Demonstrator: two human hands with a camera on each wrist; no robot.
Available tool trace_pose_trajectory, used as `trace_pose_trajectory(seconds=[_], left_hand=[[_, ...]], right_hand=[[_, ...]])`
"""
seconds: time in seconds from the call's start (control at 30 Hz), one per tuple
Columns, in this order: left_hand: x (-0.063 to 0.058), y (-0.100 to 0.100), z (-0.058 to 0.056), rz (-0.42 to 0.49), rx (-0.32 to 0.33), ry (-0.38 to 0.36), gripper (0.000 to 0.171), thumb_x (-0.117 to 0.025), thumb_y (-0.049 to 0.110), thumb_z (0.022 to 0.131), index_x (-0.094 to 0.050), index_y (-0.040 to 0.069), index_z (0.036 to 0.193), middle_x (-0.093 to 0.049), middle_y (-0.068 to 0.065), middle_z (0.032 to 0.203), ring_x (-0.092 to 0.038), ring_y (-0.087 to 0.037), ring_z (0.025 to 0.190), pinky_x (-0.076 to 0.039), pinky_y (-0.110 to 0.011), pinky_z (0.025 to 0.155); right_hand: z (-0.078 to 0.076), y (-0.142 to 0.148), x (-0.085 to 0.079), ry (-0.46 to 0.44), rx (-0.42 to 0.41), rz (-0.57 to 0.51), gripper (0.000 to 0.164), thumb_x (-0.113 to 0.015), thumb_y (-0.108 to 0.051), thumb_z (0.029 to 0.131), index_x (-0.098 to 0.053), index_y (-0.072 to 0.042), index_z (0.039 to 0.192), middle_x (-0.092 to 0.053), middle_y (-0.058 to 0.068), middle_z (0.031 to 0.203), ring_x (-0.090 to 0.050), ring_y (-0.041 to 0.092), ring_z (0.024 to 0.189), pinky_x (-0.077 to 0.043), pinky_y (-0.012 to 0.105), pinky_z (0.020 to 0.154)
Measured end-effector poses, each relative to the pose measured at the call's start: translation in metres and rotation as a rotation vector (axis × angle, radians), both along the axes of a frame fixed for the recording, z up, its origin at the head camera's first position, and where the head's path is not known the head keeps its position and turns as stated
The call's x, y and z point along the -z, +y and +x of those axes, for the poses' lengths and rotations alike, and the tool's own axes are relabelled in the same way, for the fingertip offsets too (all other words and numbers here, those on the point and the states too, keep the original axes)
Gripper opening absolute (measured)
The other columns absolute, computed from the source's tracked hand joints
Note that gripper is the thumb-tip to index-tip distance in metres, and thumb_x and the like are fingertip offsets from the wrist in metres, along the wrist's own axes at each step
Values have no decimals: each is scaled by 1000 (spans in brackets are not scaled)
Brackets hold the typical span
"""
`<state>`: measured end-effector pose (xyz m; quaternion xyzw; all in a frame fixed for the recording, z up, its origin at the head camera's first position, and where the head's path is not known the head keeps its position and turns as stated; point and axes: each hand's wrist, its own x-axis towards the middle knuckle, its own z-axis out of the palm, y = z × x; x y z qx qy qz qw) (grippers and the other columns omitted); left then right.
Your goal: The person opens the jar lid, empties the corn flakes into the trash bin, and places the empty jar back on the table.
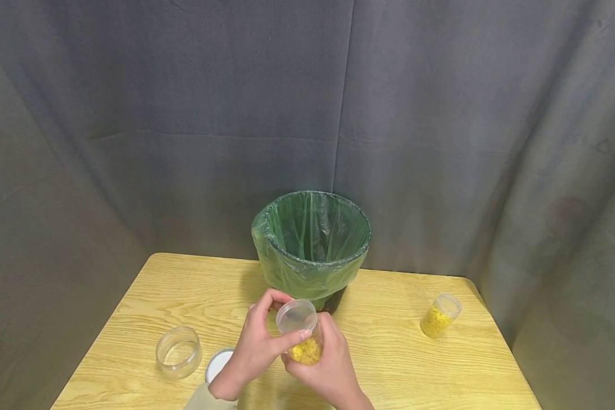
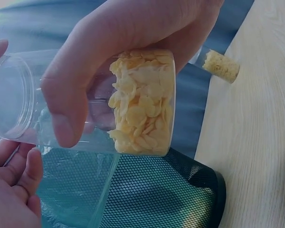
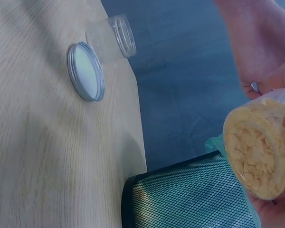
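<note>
Fingers (image 1: 327, 327) of the right hand (image 1: 329, 359) grasp a flake-holding jar (image 1: 306, 351) at lower centre; the left hand (image 1: 258, 343) grips it near the rim, just before a green-lined bin (image 1: 312, 278). At lower left, a lid (image 1: 218, 364) lies off beside an uncovered wide jar (image 1: 178, 359). Work at the held jar's top looks unfinished; whether it is capped is unclear. At right, a second jar (image 1: 439, 316) stands untouched, flakes inside.

1. Right hand (image 2: 128, 28), from 12 o'clock: wraps round a clear jar (image 2: 99, 137), thumb across it.
2. Jar's ringed end points to 9 o'clock; yellow flakes (image 2: 142, 109) fill the 3 o'clock end.
3. Left hand (image 2: 12, 190), 8 o'clock: fingers by the ringed end.
4. Mesh bin (image 2: 152, 199), 6 o'clock, with green liner (image 2: 76, 175).
5. Second jar (image 2: 222, 65), 2 o'clock, on bench (image 2: 261, 128).
</note>
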<state>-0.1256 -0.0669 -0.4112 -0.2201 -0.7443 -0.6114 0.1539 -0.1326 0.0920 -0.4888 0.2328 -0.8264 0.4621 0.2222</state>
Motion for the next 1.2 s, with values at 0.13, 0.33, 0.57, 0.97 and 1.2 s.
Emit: trace_pose_trajectory(seconds=[0.13, 0.33, 0.57, 0.97, 1.2], left_hand=[[0, 0, 0, 4, -22, -8, 45, -81, 16, 69, -54, 4, 103, -61, -2, 91, -53, -23, 90, -32, -39, 83], [2, -3, -2, 79, -73, 23, 47, -80, 13, 72, -50, 1, 105, -59, -9, 106, -53, -28, 99, -33, -41, 88], [-7, -5, 1, 118, -81, 52, 51, -83, 5, 67, -47, -2, 103, -62, -12, 107, -55, -26, 100, -30, -41, 93], [-6, -4, 2, 111, -110, 61, 59, -86, 3, 59, -46, -4, 102, -61, -11, 106, -55, -28, 98, -32, -41, 88], [14, -10, -10, 111, -103, 124, 57, -87, 12, 63, -49, 2, 104, -63, -5, 102, -56, -26, 96, -30, -41, 91]], right_hand=[[0, -1, 0, 31, 0, 3, 61, -85, -25, 57, -53, -23, 109, -52, -15, 98, -53, 4, 82, -45, 24, 67], [2, -2, 1, -11, 4, -18, 59, -85, -25, 57, -50, -25, 105, -51, -15, 93, -53, 6, 77, -46, 24, 63], [1, 0, 2, -18, 11, -25, 57, -86, -26, 58, -50, -24, 103, -50, -15, 92, -53, 6, 76, -46, 24, 63], [0, 0, 5, 6, 35, -14, 57, -86, -28, 56, -51, -24, 101, -49, -16, 90, -52, 7, 75, -44, 23, 63], [0, 4, 3, 10, 35, -8, 56, -85, -26, 58, -52, -19, 103, -50, -16, 93, -54, 6, 78, -46, 25, 66]])
